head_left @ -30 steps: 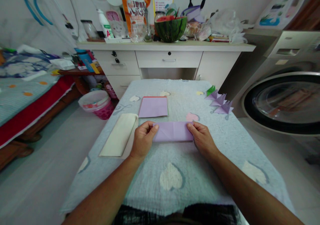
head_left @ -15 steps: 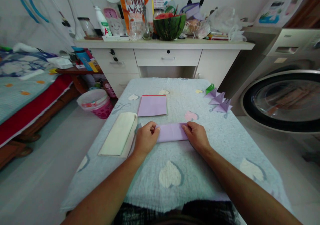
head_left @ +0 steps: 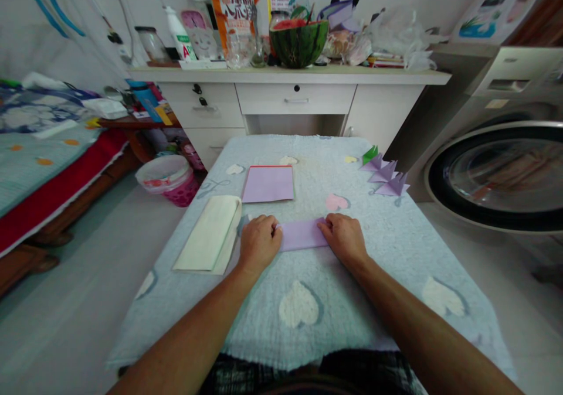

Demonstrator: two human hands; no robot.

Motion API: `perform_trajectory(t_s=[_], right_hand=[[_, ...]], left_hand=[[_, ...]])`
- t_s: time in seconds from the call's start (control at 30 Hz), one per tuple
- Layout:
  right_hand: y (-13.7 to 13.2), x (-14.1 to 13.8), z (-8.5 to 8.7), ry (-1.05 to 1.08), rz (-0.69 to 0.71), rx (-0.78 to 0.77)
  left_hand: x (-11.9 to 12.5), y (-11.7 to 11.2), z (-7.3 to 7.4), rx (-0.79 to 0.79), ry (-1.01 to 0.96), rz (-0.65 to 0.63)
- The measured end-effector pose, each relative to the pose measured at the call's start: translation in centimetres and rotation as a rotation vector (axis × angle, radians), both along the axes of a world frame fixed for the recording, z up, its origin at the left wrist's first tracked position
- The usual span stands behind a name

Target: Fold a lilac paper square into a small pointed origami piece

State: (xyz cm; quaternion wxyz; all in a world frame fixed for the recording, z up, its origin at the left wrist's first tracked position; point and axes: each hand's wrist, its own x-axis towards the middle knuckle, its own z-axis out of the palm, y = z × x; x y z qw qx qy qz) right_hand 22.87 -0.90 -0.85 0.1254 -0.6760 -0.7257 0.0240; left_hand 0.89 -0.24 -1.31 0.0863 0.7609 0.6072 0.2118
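Your left fingers (head_left: 271,227) and right fingers (head_left: 326,227) had the purple strip (head_left: 302,235) pinched by both ends, mid-frame, just drawn closer together, leaving less paper free to work; the red-edged lilac sheet (head_left: 268,184) lay just above.

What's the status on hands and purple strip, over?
Left hand and right hand on opposite ends of purple strip. Strip on tablecloth. Purple square beyond it, cream folded piece near left hand.
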Motion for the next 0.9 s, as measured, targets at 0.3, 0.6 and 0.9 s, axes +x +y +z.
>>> perform_trajectory(t_s=[0.3,0.6,0.9], right_hand=[[-0.1,0.1,0.3,0.03,-0.008,0.069],[0.1,0.0,1.1,0.052,0.252,-0.036],[-1.5,-2.2,1.5,-0.118,0.112,0.009]], left_hand=[[0.6,-0.8,0.8,0.08,0.009,0.093],[0.0,0.1,0.3,-0.038,-0.075,-0.331],[0.7,-1.0,1.0,-0.033,0.057,-0.263]])
